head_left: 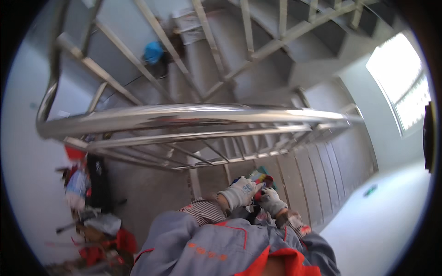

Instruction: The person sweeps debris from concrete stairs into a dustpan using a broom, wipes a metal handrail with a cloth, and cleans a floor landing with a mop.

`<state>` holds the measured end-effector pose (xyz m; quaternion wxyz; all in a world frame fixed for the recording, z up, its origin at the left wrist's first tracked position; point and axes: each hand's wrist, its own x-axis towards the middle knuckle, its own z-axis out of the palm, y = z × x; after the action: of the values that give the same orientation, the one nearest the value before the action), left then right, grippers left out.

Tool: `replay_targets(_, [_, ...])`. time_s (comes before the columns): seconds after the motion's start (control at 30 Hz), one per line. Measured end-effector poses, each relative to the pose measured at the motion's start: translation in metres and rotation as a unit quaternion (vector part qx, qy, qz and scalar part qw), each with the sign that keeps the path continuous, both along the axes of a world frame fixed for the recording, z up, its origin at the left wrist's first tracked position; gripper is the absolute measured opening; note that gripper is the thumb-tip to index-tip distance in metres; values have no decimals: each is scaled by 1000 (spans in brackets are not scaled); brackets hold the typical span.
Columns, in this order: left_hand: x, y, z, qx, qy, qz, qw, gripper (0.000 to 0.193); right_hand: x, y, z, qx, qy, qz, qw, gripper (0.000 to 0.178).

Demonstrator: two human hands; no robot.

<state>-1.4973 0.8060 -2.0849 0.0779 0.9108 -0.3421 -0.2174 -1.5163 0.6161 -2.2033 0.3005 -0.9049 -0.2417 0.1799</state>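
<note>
Both my hands wear white work gloves and are close together in front of my body, below the railing. My left hand (240, 192) has its fingers closed on a small multicoloured bundle (261, 177) in teal, yellow and red. From the other side, my right hand (272, 201) grips the lower part of the same bundle with bent fingers. Blur and the gloves hide what kind of thing it is. Dark and pale material (253, 214) shows just under the hands, against my grey jacket.
A shiny metal handrail (198, 115) with bars crosses in front of me. Stairs (313, 175) run down at the right, beside a white wall and a bright window (400, 78). Red pieces and bags (103, 225) lie heaped at the left. A blue bag (153, 52) is beyond the railing.
</note>
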Motion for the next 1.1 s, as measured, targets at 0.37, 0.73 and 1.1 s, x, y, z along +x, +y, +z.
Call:
replay_targets(0.37, [-82,355,324,86,-755,340,555,44,-2,-34,-39,127,-1,8,992,43])
replay_targets(0.73, [-58,325,295,186,-575,359,711,41,-2,-42,-17,177,59,-90,978,42])
replay_targets(1.1, [109,52,154,181,-441,122,871,71,-28,-115,-1,234,3,-252,939,36])
